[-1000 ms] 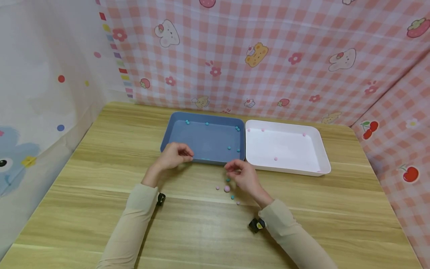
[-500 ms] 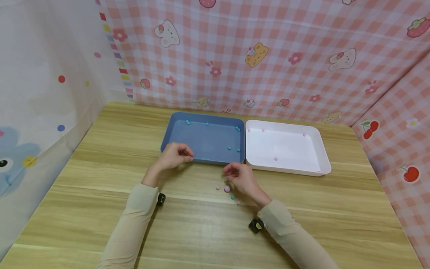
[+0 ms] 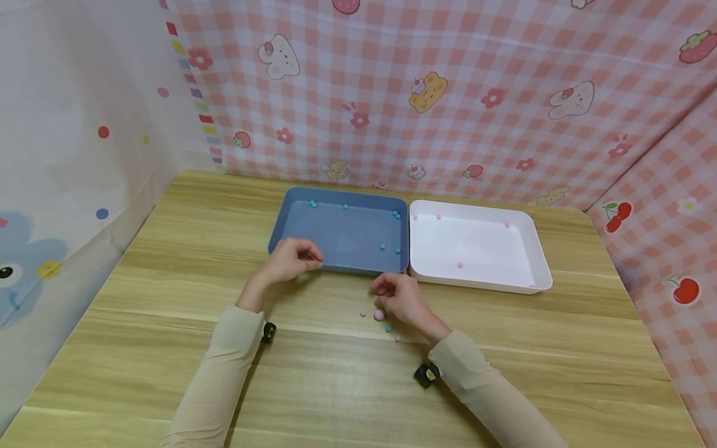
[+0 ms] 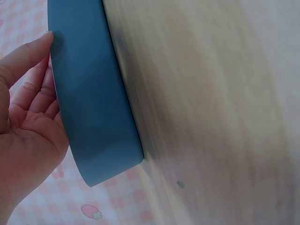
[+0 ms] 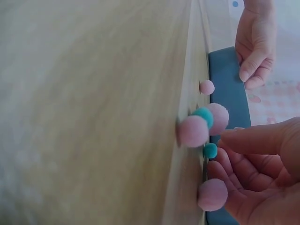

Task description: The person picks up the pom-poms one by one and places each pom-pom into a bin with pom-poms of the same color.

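My left hand is at the front rim of the blue tray. In the left wrist view its thumb and fingers hold the tray's edge, thumb on the outer side. My right hand hovers low over the table, just in front of that tray, fingers loosely bent. Its thumb and fingertips are apart, near a small teal pom-pom that the hand hides in the head view. Pink pom-poms and another teal pom-pom lie close by on the wood.
Beside the blue tray, on the right, stands a white tray with several small pink pom-poms. Several teal pom-poms lie in the blue tray. A pink checked cloth hangs behind the wooden table.
My right hand has moved slightly down and toward me, covering the teal pom-pom that showed by its fingertips. My left hand has stayed at the tray rim.
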